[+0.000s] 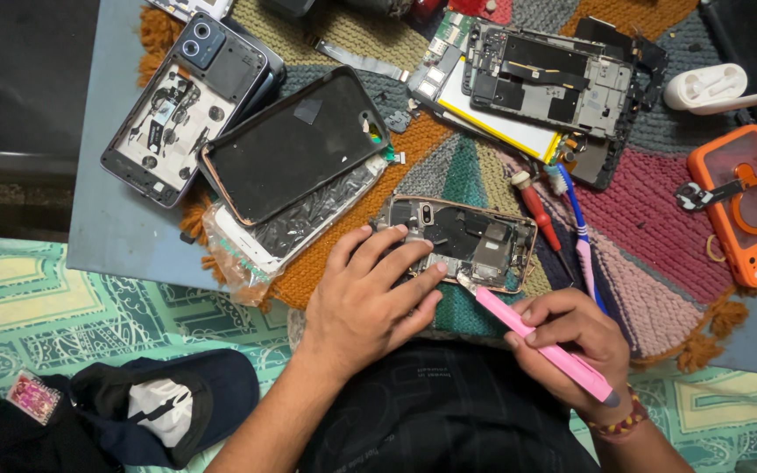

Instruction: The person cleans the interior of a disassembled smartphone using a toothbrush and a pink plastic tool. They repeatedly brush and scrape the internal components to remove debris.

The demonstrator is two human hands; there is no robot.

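Rose-gold frame: opened rose-gold smartphone with bare circuit board and shields [459, 242] lies flat on the multicoloured woven mat [659, 219], just ahead of your lap, between both of your hands.
Left hand: your left hand [370, 293] presses down on the phone's near-left edge, fingers spread, fingertips [400, 232] on the rim and board. Pinning it, not clenched round it.
Right hand: your right hand [571, 337] is closed round the pink plastic-handled pry tool [536, 337], held like a pen; its metal tip [464, 282] sits at the phone's near edge.
Weight: light, I'd judge. It will skate on the mat unless you keep it pinned.
Stiffness: metal rim looks rigid; with the back off, the middle probably flexes.
Fragility: high. Exposed connectors, thin flex ribbons and camera module up top look easy to tear or scratch.
Hold point: take it by the rim and corners; keep fingertips off the board and shields.
Tool: slim, stiff handle, smooth plastic, so likely slippery. A slip drives the tip into the board.
Nearby: red-handled screwdriver [536, 210] and blue toothbrush [582, 236] just right of the phone; black phone back cover [295, 144] to its left; orange phone case [742, 206] well apart at far right.
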